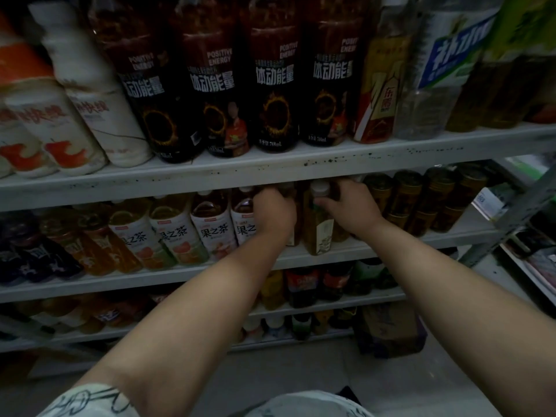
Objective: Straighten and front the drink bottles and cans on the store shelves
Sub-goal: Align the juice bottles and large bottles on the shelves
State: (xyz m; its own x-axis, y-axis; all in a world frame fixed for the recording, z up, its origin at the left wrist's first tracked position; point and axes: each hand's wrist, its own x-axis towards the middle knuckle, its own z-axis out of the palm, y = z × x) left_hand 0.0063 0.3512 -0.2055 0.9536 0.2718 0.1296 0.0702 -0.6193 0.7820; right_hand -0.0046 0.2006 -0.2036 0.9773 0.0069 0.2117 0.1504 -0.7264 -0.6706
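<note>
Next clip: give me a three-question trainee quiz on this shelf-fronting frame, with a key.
1. True or false: the left hand hangs idle at the person's side.
2. What stands just right of the right hand? A cans, B cartons, C jars.
3. How many dark energy bottles front the upper shelf?
Key: 1 false, both hands hold bottles on the middle shelf; 2 A; 3 four.
</note>
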